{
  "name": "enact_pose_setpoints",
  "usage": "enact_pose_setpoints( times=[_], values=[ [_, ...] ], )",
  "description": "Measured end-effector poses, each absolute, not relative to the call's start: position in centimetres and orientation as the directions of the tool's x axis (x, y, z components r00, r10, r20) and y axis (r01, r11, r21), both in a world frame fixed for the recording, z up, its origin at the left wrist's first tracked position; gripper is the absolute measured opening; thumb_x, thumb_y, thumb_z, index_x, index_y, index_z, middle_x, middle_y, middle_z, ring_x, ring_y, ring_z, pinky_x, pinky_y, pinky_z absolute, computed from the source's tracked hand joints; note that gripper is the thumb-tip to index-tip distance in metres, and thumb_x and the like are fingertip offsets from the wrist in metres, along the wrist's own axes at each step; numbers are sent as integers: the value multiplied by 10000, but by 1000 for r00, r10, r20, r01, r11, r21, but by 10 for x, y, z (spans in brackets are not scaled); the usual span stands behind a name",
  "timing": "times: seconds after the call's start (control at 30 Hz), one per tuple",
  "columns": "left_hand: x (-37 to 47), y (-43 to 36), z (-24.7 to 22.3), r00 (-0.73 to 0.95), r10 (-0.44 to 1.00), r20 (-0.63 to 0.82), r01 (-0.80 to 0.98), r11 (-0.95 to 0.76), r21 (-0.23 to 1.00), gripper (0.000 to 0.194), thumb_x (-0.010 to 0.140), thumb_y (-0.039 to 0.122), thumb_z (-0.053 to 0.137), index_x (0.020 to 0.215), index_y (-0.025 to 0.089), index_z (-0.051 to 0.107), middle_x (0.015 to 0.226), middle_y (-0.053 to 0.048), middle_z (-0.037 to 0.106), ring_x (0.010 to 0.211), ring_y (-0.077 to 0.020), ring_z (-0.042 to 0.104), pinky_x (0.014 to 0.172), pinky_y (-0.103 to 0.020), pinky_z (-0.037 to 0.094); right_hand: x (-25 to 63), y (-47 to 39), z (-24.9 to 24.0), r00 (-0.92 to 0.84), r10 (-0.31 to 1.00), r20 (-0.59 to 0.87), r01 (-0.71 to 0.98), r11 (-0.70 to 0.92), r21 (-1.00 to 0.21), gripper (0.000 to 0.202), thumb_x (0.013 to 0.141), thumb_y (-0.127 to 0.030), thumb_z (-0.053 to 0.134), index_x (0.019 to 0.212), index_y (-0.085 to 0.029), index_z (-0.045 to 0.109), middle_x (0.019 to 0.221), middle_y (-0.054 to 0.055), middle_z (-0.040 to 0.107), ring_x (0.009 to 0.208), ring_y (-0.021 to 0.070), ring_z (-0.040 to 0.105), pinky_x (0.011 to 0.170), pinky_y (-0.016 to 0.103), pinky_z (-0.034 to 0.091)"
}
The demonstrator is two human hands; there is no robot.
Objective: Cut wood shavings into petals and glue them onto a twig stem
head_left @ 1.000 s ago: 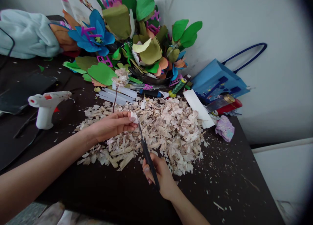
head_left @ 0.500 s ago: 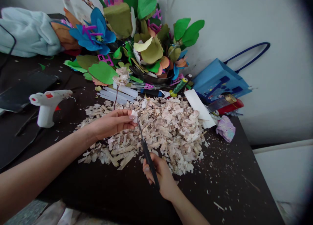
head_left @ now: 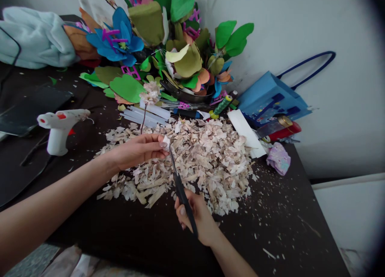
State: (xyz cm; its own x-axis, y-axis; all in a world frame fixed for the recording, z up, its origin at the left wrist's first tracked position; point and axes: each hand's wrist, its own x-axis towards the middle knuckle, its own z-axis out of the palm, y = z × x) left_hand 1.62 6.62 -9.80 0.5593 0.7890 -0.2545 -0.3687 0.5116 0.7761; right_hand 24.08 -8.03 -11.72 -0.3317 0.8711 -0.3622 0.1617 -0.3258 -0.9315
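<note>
Between the thumb and fingers of my left hand (head_left: 141, 150) is a small white scrap of petal (head_left: 167, 140). A thin brown stem with a pale pink blossom (head_left: 150, 93) rises behind that hand; whether the fingers also hold it, I cannot tell. My right hand (head_left: 197, 217) is closed around the black handles of a pair of scissors (head_left: 182, 193), seen edge-on. The scissors' narrow metal blades point up and away, their tips at the white scrap. Beneath both hands spreads a heap of pale, dry petal scraps (head_left: 216, 156).
On the dark table (head_left: 288, 229), a white glue gun (head_left: 58, 130) stands at left. Behind the heap lie glue sticks (head_left: 144, 116), thread spools (head_left: 222, 104) and large cloth flowers (head_left: 183, 64). At right are a white strip (head_left: 246, 132), a blue bag (head_left: 270, 96) and a crumpled lilac piece (head_left: 278, 158).
The view has shifted very slightly. Both hands keep nearly the same pose, with the scissors' tips still at the white scrap.
</note>
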Motion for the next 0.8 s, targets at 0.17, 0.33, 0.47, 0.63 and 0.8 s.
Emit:
enact_pose_setpoints(
  times=[0.17,0.33,0.47,0.63,0.8],
  values=[
    [16,67,-97,568,778,-268,-341,519,784,234,706,236,899,786,150,696,791,-57,763,739,-146,726,722,-221,591,241,-80,-115,-332,865,-375,160,-340,-927,567,822,-753,597,814,-192,517,577,-55,462,447,86,428,439,216,354],
    [16,66,-98,587,766,-261,-310,510,802,226,722,250,887,785,153,693,789,-57,758,751,-145,722,734,-228,588,241,-79,-115,-324,867,-378,160,-343,-925,568,815,-753,605,816,-192,515,574,-56,471,441,85,431,434,214,353],
    [17,65,-97,585,768,-261,-280,493,824,247,708,296,896,774,164,699,782,-40,753,740,-138,714,735,-226,585,241,-79,-117,-323,871,-371,135,-345,-929,563,816,-747,612,817,-192,513,568,-59,474,433,80,418,437,217,351],
    [17,64,-94,576,764,-290,-222,487,845,257,703,314,898,760,161,699,762,-35,744,722,-133,702,722,-222,578,240,-79,-116,-317,870,-379,120,-359,-925,574,805,-758,614,814,-192,521,567,-64,464,437,80,410,438,217,359],
    [16,65,-96,585,757,-292,-204,486,850,266,703,339,896,767,164,707,784,-44,755,760,-139,713,753,-220,577,239,-78,-113,-314,860,-403,115,-386,-915,575,790,-761,628,808,-196,521,558,-70,452,432,79,399,432,217,355]
  ],
)
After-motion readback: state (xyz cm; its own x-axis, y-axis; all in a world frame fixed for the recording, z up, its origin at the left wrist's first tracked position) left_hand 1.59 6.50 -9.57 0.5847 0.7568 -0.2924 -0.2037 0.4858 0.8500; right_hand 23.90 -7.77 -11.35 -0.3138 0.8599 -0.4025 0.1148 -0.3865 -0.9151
